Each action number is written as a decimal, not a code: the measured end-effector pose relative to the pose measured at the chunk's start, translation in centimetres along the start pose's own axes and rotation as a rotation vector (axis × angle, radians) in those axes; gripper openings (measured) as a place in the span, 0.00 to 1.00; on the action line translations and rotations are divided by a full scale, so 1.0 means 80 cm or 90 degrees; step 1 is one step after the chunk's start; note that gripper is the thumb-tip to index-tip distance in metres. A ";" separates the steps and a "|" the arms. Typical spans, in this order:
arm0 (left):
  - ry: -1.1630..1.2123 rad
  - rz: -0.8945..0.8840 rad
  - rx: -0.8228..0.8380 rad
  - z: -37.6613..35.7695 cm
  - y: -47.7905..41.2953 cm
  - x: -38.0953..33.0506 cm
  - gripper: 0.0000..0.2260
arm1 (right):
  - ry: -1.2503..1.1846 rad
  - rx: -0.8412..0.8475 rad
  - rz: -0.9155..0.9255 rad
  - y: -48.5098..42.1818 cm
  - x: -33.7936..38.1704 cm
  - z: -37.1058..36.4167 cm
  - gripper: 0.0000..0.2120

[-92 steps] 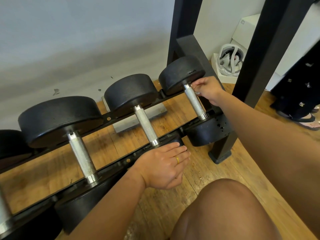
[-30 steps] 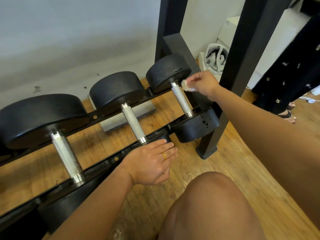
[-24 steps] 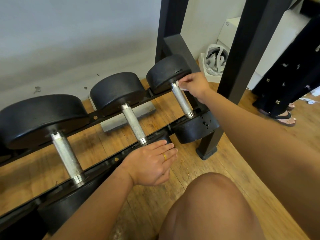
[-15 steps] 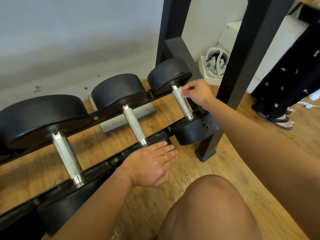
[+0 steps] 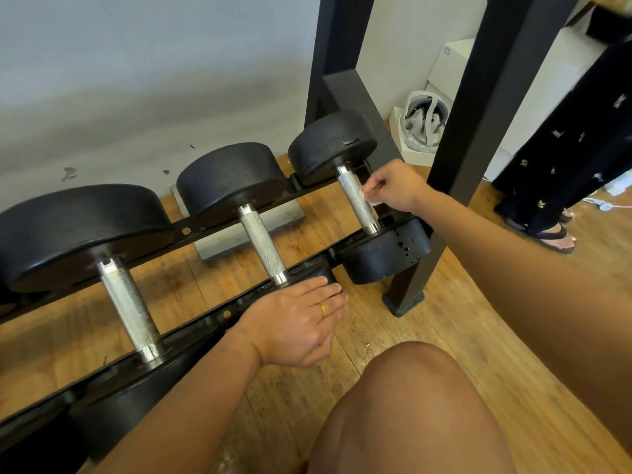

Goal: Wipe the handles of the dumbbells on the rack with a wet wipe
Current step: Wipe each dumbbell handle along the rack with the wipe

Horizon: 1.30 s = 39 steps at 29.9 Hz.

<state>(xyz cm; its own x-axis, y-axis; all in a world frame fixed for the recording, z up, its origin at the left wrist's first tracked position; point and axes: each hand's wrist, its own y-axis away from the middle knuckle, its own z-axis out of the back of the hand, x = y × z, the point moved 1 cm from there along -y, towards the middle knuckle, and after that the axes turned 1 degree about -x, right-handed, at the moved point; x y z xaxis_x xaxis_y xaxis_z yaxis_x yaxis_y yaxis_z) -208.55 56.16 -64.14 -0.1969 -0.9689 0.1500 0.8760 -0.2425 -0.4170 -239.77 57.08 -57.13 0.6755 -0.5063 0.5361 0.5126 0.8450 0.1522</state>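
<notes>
My right grip (image 5: 396,186) pinches the wet wipe (image 5: 371,199) against the end dumbbell's handle (image 5: 354,193); my left grip (image 5: 294,326) lies flat on the middle dumbbell (image 5: 261,244).

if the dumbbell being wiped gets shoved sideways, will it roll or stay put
Likely heavy to budge: the dumbbell has thick black ends on a short handle. Being round and lying across the rack rails, it could roll sideways, though probably only until it meets the next dumbbell. The rough-textured handle should grip well.

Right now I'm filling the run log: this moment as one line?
right hand: pinches wipe against rightmost handle | left hand: rests flat on middle dumbbell, near end
</notes>
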 end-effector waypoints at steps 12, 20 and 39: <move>0.010 0.000 -0.001 0.000 -0.001 -0.001 0.19 | 0.099 0.133 -0.008 0.016 -0.011 0.007 0.06; 0.006 0.002 0.009 0.003 -0.002 -0.001 0.20 | 0.218 0.251 -0.002 0.006 -0.002 0.014 0.05; -0.001 -0.001 0.008 0.003 -0.001 0.000 0.20 | -0.055 -0.181 -0.012 -0.015 0.012 -0.028 0.04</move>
<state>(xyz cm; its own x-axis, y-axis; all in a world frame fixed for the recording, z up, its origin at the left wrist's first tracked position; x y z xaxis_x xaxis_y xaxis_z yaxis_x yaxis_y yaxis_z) -208.52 56.23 -63.89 -0.1973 -0.9685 0.1521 0.8813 -0.2432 -0.4052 -238.57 55.18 -58.66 0.6229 -0.4954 0.6055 0.6612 0.7471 -0.0690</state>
